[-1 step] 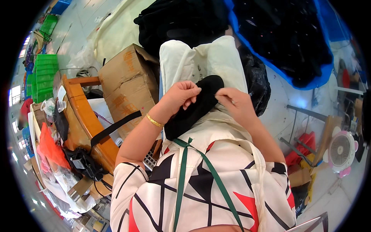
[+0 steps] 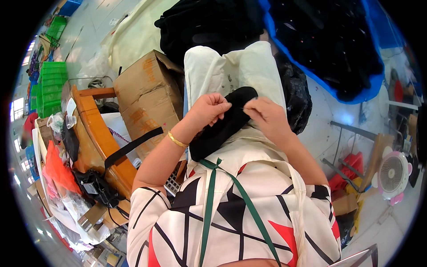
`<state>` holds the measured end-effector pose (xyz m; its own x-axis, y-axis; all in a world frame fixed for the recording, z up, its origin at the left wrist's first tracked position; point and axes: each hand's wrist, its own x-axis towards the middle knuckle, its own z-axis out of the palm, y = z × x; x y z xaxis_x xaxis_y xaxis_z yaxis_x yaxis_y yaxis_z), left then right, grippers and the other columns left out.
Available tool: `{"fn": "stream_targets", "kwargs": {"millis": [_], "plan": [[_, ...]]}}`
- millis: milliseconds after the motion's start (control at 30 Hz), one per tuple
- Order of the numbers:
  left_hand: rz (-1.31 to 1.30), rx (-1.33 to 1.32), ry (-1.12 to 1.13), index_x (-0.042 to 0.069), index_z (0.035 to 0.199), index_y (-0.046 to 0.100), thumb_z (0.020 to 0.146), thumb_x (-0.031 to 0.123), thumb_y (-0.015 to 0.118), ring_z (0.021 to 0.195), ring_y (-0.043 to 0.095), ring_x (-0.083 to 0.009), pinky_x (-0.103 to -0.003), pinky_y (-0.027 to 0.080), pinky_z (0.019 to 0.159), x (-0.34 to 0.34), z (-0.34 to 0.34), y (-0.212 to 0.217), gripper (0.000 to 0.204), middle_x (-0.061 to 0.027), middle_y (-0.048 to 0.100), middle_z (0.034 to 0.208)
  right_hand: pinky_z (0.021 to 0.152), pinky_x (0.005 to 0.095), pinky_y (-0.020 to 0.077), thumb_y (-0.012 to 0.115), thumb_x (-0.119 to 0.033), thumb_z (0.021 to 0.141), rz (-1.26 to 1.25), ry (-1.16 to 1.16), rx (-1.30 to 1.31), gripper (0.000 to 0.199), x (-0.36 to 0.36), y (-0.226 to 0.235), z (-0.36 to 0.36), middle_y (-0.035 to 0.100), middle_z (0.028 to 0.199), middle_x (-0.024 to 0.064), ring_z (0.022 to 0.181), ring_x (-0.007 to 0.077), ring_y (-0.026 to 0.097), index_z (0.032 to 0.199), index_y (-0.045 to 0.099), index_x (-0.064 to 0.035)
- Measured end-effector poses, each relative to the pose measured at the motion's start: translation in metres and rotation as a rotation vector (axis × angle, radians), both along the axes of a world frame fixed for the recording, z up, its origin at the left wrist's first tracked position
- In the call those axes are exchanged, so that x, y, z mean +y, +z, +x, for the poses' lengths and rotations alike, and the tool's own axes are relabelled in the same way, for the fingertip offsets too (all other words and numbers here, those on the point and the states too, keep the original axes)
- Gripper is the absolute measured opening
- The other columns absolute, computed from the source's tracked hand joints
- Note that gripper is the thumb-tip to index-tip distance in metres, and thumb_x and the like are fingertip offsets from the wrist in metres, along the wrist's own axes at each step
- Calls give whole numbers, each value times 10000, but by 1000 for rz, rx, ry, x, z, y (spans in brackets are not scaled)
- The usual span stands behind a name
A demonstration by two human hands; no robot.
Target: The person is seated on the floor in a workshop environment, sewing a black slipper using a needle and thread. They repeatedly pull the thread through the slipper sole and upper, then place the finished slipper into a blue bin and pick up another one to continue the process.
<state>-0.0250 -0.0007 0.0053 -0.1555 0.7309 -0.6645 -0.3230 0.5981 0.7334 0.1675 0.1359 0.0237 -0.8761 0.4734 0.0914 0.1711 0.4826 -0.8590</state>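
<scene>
Closest to the camera: a patterned shirt [image 2: 198, 236] in white, black and red, with a green ribbon [image 2: 212, 191] tied at the waist and its two tails running down the front.
Left hand [image 2: 209, 109]: closed on the left side of the black piece, thumb and forefinger pinched together, the other fingers curled; a gold bracelet [image 2: 178, 139] circles the wrist.
Right hand [image 2: 268, 116]: fingertips pinched together just beside the piece's right edge, apart from the left hand; whatever they hold is too fine to tell.
Black fabric piece [image 2: 222, 127]: long and rounded at its upper end, slanting across the lap between and below the hands.
Lap: cream cloth [image 2: 260, 66] covering both legs, with small dark specks between the knees.
Left of the legs: an open cardboard box [image 2: 149, 91], creased and tilted, beside an orange wooden frame [image 2: 91, 133] with a black strap [image 2: 133, 147] across it.
Right of the legs: a shiny black plastic bag [image 2: 297, 95].
Beyond the knees: a black fabric heap [image 2: 204, 24], and next to it a blue sheet [image 2: 373, 86] loaded with more dark material.
Right side: a pink and white fan [image 2: 393, 174].
Far left: green crates [image 2: 52, 82] on the pale floor.
</scene>
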Motion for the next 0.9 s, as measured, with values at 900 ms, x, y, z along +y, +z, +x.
{"fn": "stream_targets", "kwargs": {"millis": [900], "plan": [[129,-125,121,71,915,628,970,158,642,584,522,-22,-169,418,509,-17,-7,-21,104,27,608,728,461,224,346,570,-196,1014,-1191,-788,323,97,62,-61,54,488,675,-28,538,84,439,991,577,-102]]}}
